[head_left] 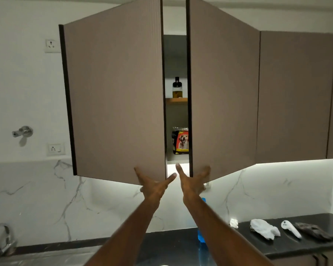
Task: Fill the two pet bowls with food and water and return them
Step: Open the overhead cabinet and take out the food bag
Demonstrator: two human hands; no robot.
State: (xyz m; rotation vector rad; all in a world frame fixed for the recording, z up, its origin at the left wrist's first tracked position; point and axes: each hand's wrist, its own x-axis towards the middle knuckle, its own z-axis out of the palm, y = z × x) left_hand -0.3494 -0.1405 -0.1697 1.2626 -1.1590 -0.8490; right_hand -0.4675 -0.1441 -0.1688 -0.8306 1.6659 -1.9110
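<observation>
Both doors of a brown wall cabinet stand partly ajar, leaving a narrow gap. Through the gap a dog food bag with a dog's picture stands on the lower shelf. My left hand is raised at the bottom edge of the left door, fingers spread and touching it. My right hand is at the bottom corner of the right door, fingers straight against it. No pet bowls are in view.
A dark-capped bottle sits on the upper shelf. On the black counter lie a white cloth, a white handheld device and a dark bundle. A blue bottle shows behind my right forearm. A tap is at the lower left.
</observation>
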